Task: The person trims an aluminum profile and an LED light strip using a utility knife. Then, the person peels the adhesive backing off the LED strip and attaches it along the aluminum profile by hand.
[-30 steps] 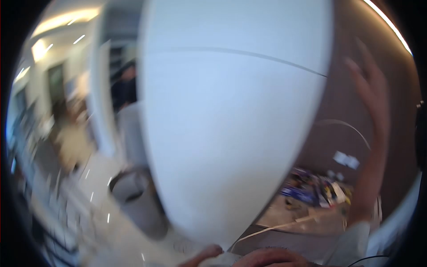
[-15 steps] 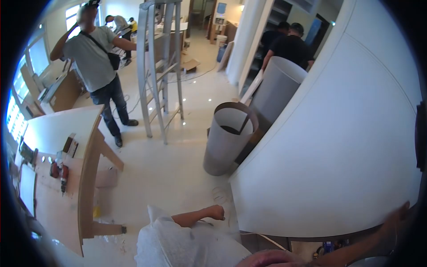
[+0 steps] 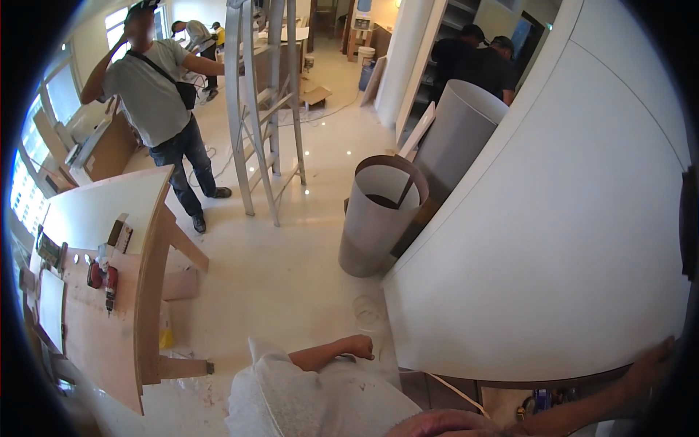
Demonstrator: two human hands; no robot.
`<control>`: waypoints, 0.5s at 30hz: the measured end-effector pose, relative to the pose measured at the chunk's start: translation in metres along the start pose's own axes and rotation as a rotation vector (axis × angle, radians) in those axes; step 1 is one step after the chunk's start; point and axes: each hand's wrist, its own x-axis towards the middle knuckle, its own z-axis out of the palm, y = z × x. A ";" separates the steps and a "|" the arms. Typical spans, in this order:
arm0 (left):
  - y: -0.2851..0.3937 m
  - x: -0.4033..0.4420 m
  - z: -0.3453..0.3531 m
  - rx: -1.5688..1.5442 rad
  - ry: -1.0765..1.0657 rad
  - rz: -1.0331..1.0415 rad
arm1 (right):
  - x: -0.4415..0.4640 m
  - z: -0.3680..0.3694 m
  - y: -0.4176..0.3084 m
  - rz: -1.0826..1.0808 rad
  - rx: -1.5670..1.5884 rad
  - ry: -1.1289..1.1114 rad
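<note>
My left hand [image 3: 358, 347] is closed at the bottom centre, beside the lower left corner of a large white panel [image 3: 539, 240]. Nothing shows in its curled fingers. At the lower right, my right hand [image 3: 655, 357] is at the panel's bottom edge, dim, with its fingers hard to make out. Whether it grips that edge cannot be seen. Below the panel lie a thin pale strip [image 3: 459, 393] and some small blue items [image 3: 542, 399].
A wooden workbench [image 3: 149, 291] holding a red drill [image 3: 111, 284] is at left. A person [image 3: 149, 87] stands beside a metal stepladder [image 3: 251, 109]. Rolled grey sheets [image 3: 375, 226] stand left of the panel. Two people in dark clothes [image 3: 488, 69] are behind.
The view has swung left from the brown wall, showing the room and workbench. My right hand, earlier raised with fingers spread, is now low by the panel edge. My left hand remains closed.
</note>
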 end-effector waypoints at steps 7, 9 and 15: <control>-0.012 0.020 0.010 0.069 0.009 0.061 | -0.003 -0.022 -0.037 -0.126 -0.002 0.150; -0.009 0.018 0.001 0.088 0.023 0.073 | -0.003 -0.031 -0.056 -0.091 0.062 0.196; -0.008 0.011 -0.007 0.085 -0.075 0.011 | -0.005 -0.027 -0.059 -0.031 0.116 0.178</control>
